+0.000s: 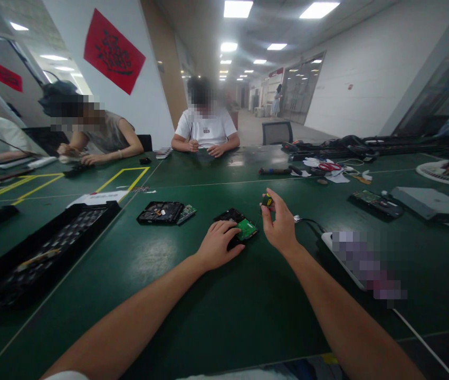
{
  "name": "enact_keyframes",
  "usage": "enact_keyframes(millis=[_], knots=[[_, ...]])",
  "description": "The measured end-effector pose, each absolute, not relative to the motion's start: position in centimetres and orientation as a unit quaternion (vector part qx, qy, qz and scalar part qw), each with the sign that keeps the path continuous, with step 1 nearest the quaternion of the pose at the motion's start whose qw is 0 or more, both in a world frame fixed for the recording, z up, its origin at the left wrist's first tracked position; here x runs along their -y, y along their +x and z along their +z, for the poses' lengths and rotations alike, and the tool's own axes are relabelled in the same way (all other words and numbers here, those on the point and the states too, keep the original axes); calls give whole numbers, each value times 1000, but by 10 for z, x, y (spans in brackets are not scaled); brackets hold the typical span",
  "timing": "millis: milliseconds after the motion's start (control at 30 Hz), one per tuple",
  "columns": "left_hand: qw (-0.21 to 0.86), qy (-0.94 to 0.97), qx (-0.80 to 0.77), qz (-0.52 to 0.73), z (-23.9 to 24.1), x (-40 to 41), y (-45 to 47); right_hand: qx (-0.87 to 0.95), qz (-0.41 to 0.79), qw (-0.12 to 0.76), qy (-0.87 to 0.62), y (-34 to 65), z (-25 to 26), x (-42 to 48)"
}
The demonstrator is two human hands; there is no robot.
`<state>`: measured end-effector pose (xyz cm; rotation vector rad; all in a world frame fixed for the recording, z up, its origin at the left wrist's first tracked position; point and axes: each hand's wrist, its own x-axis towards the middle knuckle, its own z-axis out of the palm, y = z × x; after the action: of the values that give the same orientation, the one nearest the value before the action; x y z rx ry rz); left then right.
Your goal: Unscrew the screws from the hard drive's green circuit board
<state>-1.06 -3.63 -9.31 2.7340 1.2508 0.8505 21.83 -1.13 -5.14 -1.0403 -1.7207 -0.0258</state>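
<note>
In the head view, a hard drive [247, 230] with a green circuit board lies on the green table. My left hand [221, 244] grips its left side, fingers over the top and thumb at the near edge. Between the thumb and fingers of my right hand [282, 221] is a screwdriver [267, 200] with a yellow and black handle, held just right of the drive. Its tip is too thin and dark to make out. To the left lies an opened hard drive [160, 212], with a loose circuit board [187, 214] against it.
A long black tray [46, 248] with small parts stands at the left. On the right are a blurred-out device [361, 264] with a cable, another drive [375, 205] and a grey box [438, 203]. Red scissors [329, 167] lie farther back. Co-workers sit across the table.
</note>
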Motion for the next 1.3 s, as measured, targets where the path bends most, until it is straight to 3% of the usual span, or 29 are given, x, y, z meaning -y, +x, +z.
enact_keyframes(millis=[1300], knots=[[15,875,-402,268,-91,37,-11,710,-17,552,-437,217,-47,15]])
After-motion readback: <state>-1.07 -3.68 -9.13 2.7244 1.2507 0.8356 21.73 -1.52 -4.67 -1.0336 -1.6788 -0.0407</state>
